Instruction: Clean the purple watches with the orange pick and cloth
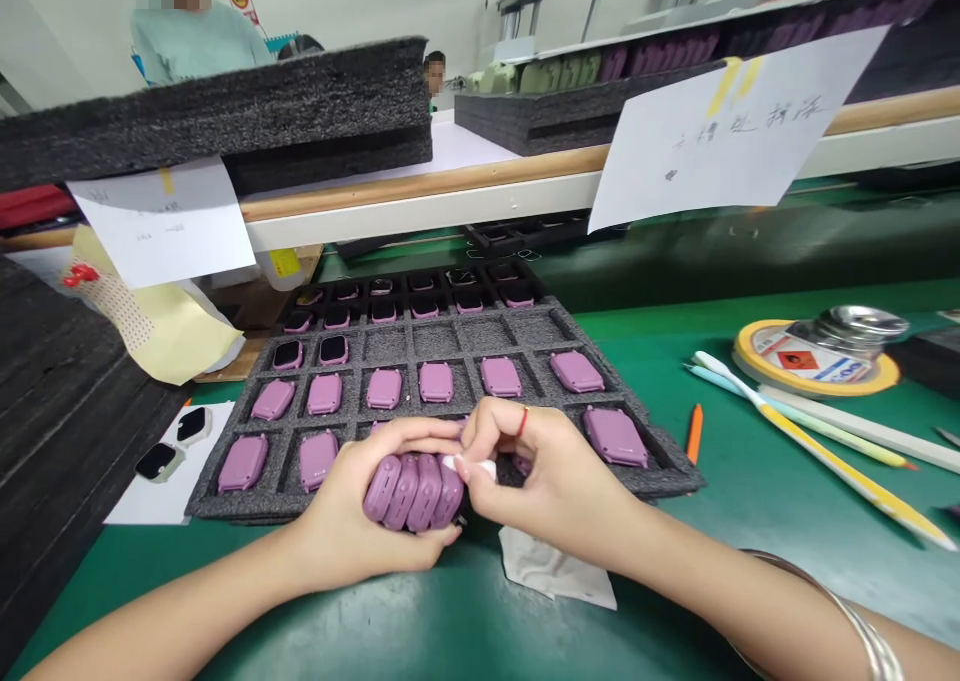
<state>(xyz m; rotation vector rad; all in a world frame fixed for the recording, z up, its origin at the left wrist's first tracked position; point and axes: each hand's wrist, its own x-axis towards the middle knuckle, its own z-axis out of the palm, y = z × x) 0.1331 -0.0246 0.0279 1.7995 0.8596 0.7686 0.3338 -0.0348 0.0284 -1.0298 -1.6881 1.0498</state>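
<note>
In my left hand [375, 531] is a row of several purple watch cases [415, 491], stacked face to face with their narrow sides towards me. My right hand [525, 461] pinches a small piece of white cloth [484, 469] against the right end of that row; its fingers partly hide the contact. Both hands are over the front edge of a black foam tray [457, 341]. Its compartments hold more purple watch cases, such as one at the right [615, 436]; two farther back show dark screens.
A crumpled white cloth [555, 566] lies on the green table before the tray. At right are a yellow tape roll [817, 356], a toothbrush [840, 451] and an orange stick [695, 434]. Two watches [159, 461] rest on paper at left. A shelf [420, 196] crosses behind; people are beyond.
</note>
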